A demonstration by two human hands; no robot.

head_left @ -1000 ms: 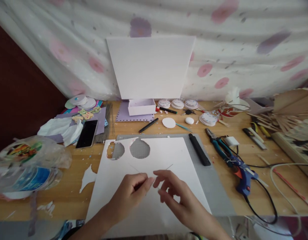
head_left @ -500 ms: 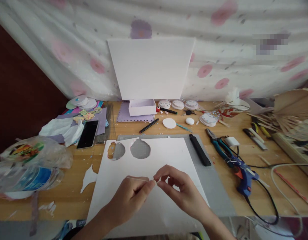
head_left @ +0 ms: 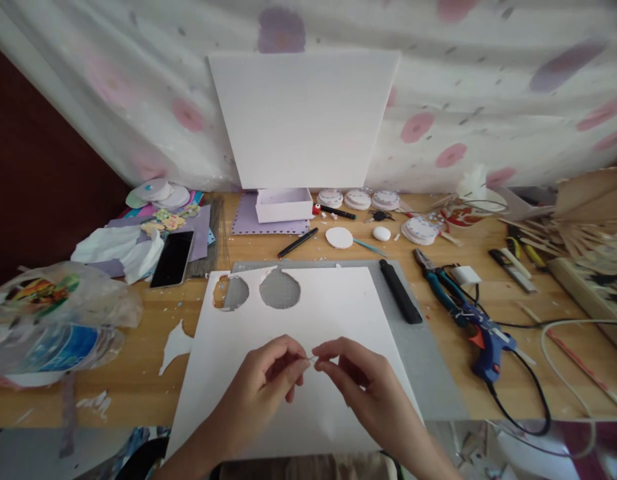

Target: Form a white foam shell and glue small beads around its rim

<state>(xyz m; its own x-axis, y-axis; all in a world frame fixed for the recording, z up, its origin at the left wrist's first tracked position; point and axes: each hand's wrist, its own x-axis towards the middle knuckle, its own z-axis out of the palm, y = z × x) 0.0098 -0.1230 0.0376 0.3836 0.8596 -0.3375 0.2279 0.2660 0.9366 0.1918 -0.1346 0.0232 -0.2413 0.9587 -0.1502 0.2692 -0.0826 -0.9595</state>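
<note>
Pinching: left hand (head_left: 268, 383) and right hand (head_left: 371, 380) both had fingers closed on a thin, pale strand (head_left: 312, 359)
Strand: bridged the narrow fingertip gap, secured both sides
White rectangular sheet (head_left: 333, 307): lay beneath

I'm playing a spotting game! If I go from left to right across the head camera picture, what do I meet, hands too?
Plastic bottle → phone → left hand → right hand → pliers → black-and-silver cutter.
</note>
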